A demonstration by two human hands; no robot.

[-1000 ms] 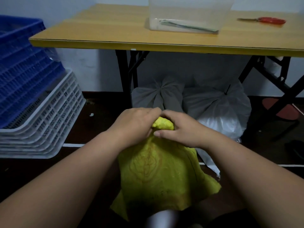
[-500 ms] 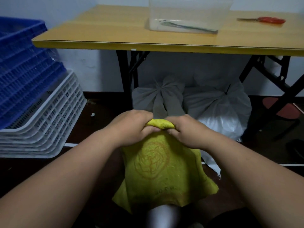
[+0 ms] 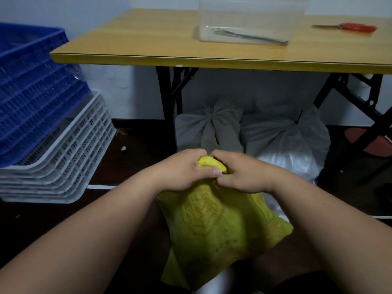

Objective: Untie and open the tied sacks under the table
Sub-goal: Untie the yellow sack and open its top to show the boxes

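Observation:
A yellow sack (image 3: pixel 214 225) with a faint printed emblem stands on the dark floor in front of me. Its bunched top pokes out between my hands. My left hand (image 3: pixel 186 168) grips the left side of that top, fingers curled over it. My right hand (image 3: pixel 239 172) grips the right side, fingers tucked into the fabric. Under the table two more tied sacks sit side by side: a grey one (image 3: pixel 210 128) with a knotted neck and a white one (image 3: pixel 290 143) tied with a dark cord.
The wooden folding table (image 3: pixel 169 49) with black legs stands ahead, bearing a clear plastic tub (image 3: pixel 248 22) and red-handled scissors (image 3: pixel 347 28). Stacked white crates (image 3: pixel 63 153) with blue crates (image 3: pixel 31 85) on top stand at left.
Both hands have closed tighter round the yellow sack's top and drawn together; less of the yellow top shows between them. The sack's body has shifted slightly.

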